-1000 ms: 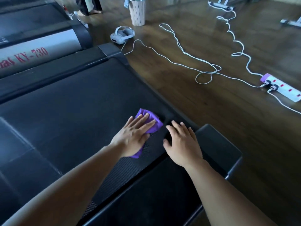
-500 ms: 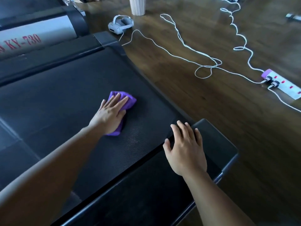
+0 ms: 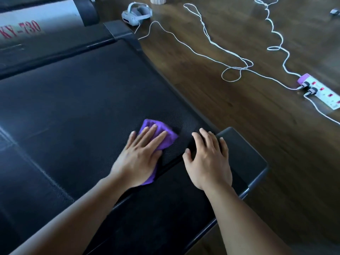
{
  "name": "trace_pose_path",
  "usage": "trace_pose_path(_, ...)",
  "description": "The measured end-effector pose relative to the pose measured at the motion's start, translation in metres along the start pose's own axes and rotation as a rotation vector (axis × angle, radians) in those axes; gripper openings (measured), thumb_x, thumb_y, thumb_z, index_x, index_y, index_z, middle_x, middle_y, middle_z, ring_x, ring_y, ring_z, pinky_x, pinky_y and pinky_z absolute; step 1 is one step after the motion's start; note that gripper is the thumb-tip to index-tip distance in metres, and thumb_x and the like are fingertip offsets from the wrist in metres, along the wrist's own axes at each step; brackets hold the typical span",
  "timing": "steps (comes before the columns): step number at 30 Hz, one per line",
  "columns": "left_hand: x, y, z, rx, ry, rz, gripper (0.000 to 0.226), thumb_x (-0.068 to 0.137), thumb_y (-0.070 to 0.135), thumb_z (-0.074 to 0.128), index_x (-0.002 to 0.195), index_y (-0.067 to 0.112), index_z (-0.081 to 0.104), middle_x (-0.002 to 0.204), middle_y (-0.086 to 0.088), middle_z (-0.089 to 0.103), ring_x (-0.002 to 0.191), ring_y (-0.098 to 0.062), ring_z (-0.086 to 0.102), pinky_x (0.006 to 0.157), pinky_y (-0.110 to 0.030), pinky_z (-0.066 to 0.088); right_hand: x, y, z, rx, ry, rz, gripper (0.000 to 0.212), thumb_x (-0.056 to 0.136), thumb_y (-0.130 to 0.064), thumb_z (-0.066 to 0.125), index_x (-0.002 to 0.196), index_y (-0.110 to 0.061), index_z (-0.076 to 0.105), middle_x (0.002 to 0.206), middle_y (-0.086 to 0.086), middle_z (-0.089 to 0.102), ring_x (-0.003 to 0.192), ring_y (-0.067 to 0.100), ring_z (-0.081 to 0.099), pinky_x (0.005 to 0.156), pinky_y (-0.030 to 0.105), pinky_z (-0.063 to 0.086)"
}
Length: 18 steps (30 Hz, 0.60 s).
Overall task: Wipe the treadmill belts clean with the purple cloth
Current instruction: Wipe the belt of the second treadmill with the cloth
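The black treadmill belt (image 3: 82,107) fills the left and middle of the view. On its near right part lies the purple cloth (image 3: 161,131), pressed flat under my left hand (image 3: 139,157) with straight fingers. Most of the cloth is hidden beneath the palm. My right hand (image 3: 207,159) rests with spread fingers on the belt's right edge and the black rear end cover (image 3: 244,162), just right of the cloth.
A second treadmill with red lettering (image 3: 22,32) stands at the far left. On the wooden floor to the right lie white cables (image 3: 231,69), a power strip (image 3: 323,92) and a white headset (image 3: 136,13). A striped bin (image 3: 158,0) stands at the top edge.
My left hand slid the cloth from the belt's right part leftward, then back to the right near the rear cover. My right hand stayed on the edge.
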State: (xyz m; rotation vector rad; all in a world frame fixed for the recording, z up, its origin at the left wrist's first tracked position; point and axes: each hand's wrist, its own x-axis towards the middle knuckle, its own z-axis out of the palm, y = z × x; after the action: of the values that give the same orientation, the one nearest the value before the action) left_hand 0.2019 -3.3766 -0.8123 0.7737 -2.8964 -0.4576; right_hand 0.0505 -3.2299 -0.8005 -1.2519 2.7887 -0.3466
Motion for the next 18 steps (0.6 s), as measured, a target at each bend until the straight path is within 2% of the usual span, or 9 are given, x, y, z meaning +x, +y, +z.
trace_pose_path(4, -0.021, -0.05, -0.013, -0.005, 0.048, -0.264, 0.054, 0.099, 0.044, 0.028, 0.152, 0.037, 0.019, 0.161, 0.004, 0.012, 0.149, -0.013, 0.006, 0.12, -0.041, 0.002, 0.0, 0.001, 0.0, -0.01, -0.011, -0.001, 0.058, 0.096, -0.048, 0.036, 0.148, -0.024, 0.038, 0.16, -0.001, 0.03, 0.148, 0.018, 0.023, 0.124, 0.045, 0.009)
trace_pose_path(9, 0.042, -0.056, -0.012, 0.02, 0.13, -0.457, 0.055, 0.101, 0.036, 0.033, 0.153, 0.029, 0.017, 0.162, -0.006, 0.009, 0.149, -0.024, 0.006, 0.12, -0.045, 0.005, -0.001, 0.0, 0.001, -0.006, 0.012, -0.002, 0.057, 0.095, -0.047, 0.04, 0.146, -0.023, 0.041, 0.158, 0.001, 0.033, 0.147, 0.019, 0.026, 0.123, 0.046, 0.012)
trace_pose_path(13, 0.086, -0.019, -0.001, 0.05, 0.113, -0.405, 0.058, 0.1, 0.035, 0.035, 0.153, 0.023, 0.017, 0.161, -0.013, 0.011, 0.148, -0.03, 0.009, 0.119, -0.046, 0.008, -0.001, 0.0, 0.001, -0.005, 0.028, -0.004, 0.056, 0.093, -0.045, 0.046, 0.144, -0.021, 0.045, 0.155, 0.002, 0.038, 0.145, 0.021, 0.031, 0.122, 0.047, 0.017)
trace_pose_path(18, 0.05, 0.019, 0.009, -0.017, 0.089, -0.213, 0.056, 0.101, 0.036, 0.036, 0.153, 0.024, 0.018, 0.161, -0.008, 0.011, 0.149, -0.026, 0.009, 0.12, -0.041, 0.009, -0.001, -0.001, 0.0, -0.02, 0.01, -0.004, 0.056, 0.093, -0.045, 0.047, 0.144, -0.021, 0.045, 0.156, 0.002, 0.036, 0.146, 0.02, 0.029, 0.122, 0.047, 0.015)
